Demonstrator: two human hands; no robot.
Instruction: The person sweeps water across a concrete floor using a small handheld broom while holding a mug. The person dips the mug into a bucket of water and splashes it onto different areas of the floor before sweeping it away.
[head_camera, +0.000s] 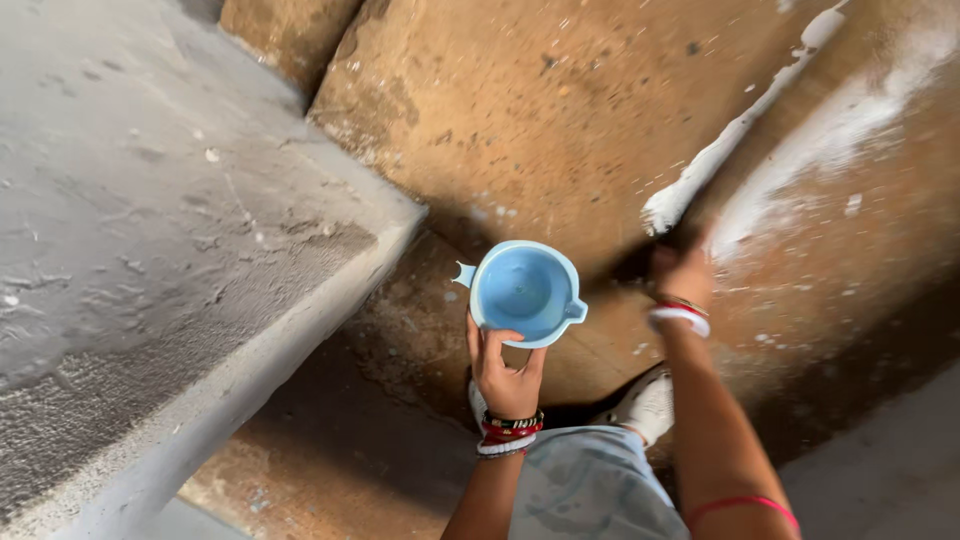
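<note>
Daylight falls soft and uneven, brightest on the white powdery streak (730, 140) above and to the right of the round pale-blue plastic bowl (525, 292). Deep shadow pools just right of the bowl, swallowing the motion-blurred right hand (680, 265). The grey concrete ledge (150, 250) left of the bowl is evenly lit. Lines bend at the edges from wide-angle distortion; no glare.

Brown floor (520, 110) (worn) bears white powder streaks (740, 130).
</note>
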